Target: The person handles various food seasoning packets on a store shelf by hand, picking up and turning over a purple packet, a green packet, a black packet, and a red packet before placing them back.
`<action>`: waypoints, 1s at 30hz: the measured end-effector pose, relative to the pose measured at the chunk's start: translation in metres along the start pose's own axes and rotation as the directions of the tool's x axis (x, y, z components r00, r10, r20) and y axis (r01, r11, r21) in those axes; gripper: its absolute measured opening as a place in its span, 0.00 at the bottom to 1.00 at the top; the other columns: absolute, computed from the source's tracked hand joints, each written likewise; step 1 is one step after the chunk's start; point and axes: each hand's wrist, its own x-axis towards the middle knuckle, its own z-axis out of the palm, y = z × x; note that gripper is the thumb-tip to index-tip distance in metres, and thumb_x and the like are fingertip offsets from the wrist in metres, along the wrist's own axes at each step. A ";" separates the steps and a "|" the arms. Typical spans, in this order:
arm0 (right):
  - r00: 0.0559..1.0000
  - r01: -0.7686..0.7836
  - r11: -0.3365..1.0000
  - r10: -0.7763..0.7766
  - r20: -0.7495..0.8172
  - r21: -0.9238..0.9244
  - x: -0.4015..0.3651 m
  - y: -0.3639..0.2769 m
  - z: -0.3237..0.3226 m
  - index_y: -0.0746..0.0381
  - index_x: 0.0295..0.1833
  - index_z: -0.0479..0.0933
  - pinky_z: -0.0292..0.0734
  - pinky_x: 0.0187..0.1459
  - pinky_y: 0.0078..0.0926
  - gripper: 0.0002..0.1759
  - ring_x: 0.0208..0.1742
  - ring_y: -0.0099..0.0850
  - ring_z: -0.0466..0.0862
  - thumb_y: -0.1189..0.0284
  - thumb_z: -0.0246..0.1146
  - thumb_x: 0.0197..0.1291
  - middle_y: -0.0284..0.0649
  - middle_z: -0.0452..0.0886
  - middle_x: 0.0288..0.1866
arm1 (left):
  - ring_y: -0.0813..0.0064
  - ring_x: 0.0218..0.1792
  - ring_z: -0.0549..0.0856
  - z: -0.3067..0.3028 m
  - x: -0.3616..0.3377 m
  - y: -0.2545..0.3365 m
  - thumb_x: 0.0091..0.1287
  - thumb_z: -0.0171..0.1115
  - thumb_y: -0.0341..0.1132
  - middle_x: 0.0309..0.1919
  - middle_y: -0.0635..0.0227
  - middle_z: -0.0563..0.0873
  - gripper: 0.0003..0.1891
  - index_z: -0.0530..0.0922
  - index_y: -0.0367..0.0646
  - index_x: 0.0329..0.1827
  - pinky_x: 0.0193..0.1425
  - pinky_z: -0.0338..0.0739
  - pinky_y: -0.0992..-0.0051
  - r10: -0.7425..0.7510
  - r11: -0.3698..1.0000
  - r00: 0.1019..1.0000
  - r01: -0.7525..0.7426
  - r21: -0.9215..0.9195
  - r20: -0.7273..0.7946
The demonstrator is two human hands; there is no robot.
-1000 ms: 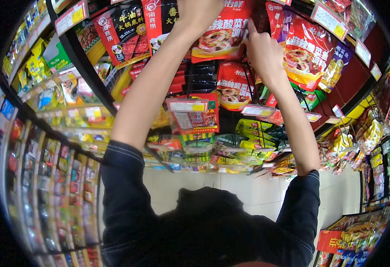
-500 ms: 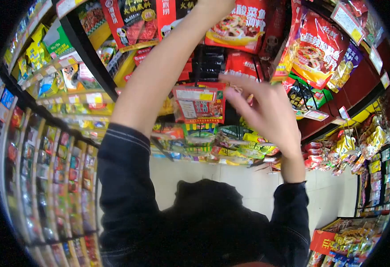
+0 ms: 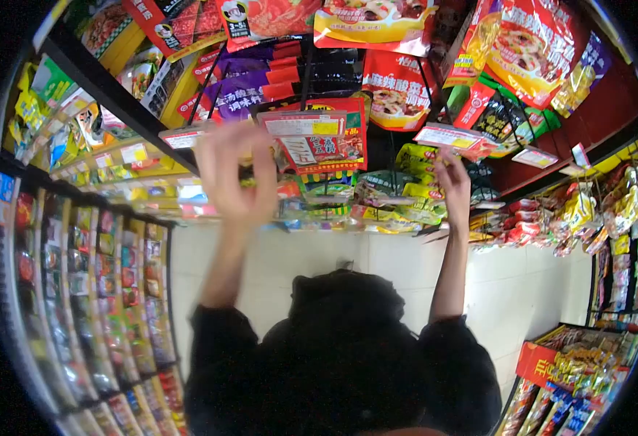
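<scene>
My left hand (image 3: 235,178), blurred by motion, is raised in front of the shelf at the left end of a price label (image 3: 301,125). Its fingers are loosely curved, with a gap to the thumb and nothing in them. Behind that label hangs a red seasoning packet (image 3: 354,145). My right hand (image 3: 452,182) is just below another price label (image 3: 448,136), fingers slightly bent and apart, fingertips right at its lower edge. Above this label hangs a red packet of pickled-fish seasoning (image 3: 397,91). Purple packets (image 3: 242,94) hang above my left hand.
Larger red packets (image 3: 377,22) fill the row above. Green and yellow packets (image 3: 413,189) hang lower down. Shelves of packaged goods (image 3: 93,283) run along the left. A red display box (image 3: 535,363) stands at lower right on the pale tiled floor (image 3: 384,254).
My left hand has come down from the upper packets to the label row. My right hand has dropped a little and moved right. The view has shifted, showing purple packets the left arm covered.
</scene>
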 end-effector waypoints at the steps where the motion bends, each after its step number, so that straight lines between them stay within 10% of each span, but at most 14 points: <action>1: 0.997 -0.056 0.998 0.057 -0.052 0.027 0.010 -0.006 0.008 0.63 0.60 0.79 0.77 0.45 0.20 0.15 0.48 0.22 0.81 0.68 0.66 0.73 0.36 0.82 0.57 | 0.65 0.43 0.81 0.001 -0.035 0.001 0.63 0.63 0.21 0.41 0.63 0.84 0.06 0.80 0.41 0.40 0.50 0.75 0.69 -0.087 0.992 0.996 0.087 -0.087 0.010; 5: 0.986 0.164 0.977 -0.160 0.037 -0.135 0.058 -0.006 0.029 0.71 0.79 0.60 0.76 0.61 0.29 0.39 0.57 0.27 0.83 0.72 0.67 0.68 0.44 0.82 0.59 | 0.71 0.41 0.81 0.009 -0.165 0.019 0.67 0.62 0.23 0.40 0.65 0.83 0.05 0.80 0.42 0.41 0.40 0.74 0.74 -0.595 0.748 0.743 0.651 -0.125 0.307; 10: 0.928 0.360 0.912 -0.372 -0.029 -0.195 0.102 0.018 0.051 0.69 0.80 0.56 0.79 0.51 0.22 0.44 0.46 0.22 0.84 0.69 0.71 0.66 0.42 0.85 0.55 | 0.70 0.41 0.84 -0.009 -0.233 0.049 0.67 0.59 0.24 0.42 0.66 0.84 0.07 0.82 0.46 0.42 0.39 0.77 0.71 -0.662 0.552 0.457 0.834 -0.027 0.594; 14: 0.996 0.090 0.990 -0.092 -0.011 -0.109 0.108 -0.002 0.065 0.72 0.81 0.53 0.71 0.63 0.30 0.50 0.63 0.34 0.77 0.61 0.73 0.64 0.52 0.75 0.67 | 0.70 0.41 0.84 -0.017 -0.249 0.050 0.68 0.59 0.24 0.43 0.65 0.84 0.07 0.82 0.45 0.44 0.38 0.78 0.72 -0.702 0.526 0.450 0.850 -0.024 0.552; 18: 0.985 0.161 0.979 -0.168 -0.040 -0.126 0.123 0.041 0.056 0.74 0.80 0.53 0.71 0.70 0.36 0.56 0.70 0.42 0.76 0.57 0.77 0.60 0.57 0.71 0.71 | 0.70 0.41 0.84 -0.014 -0.250 0.043 0.69 0.58 0.25 0.45 0.64 0.83 0.08 0.81 0.43 0.48 0.37 0.78 0.73 -0.703 0.532 0.459 0.847 -0.027 0.543; 24: 0.858 0.478 0.668 -0.494 0.139 -0.570 0.161 0.097 0.025 0.64 0.55 0.80 0.81 0.45 0.26 0.23 0.42 0.23 0.84 0.57 0.72 0.66 0.34 0.87 0.43 | 0.70 0.41 0.85 -0.007 -0.242 0.044 0.68 0.58 0.25 0.45 0.64 0.83 0.09 0.81 0.45 0.48 0.38 0.79 0.73 -0.664 0.522 0.427 0.853 -0.029 0.614; 30: 0.879 0.454 0.761 -0.468 0.093 -0.464 0.158 0.089 0.027 0.64 0.53 0.80 0.78 0.49 0.29 0.19 0.47 0.29 0.83 0.60 0.68 0.68 0.38 0.86 0.45 | 0.74 0.43 0.84 0.002 -0.255 0.053 0.69 0.60 0.26 0.48 0.67 0.83 0.07 0.82 0.45 0.46 0.41 0.78 0.74 -0.604 0.441 0.296 0.898 0.001 0.740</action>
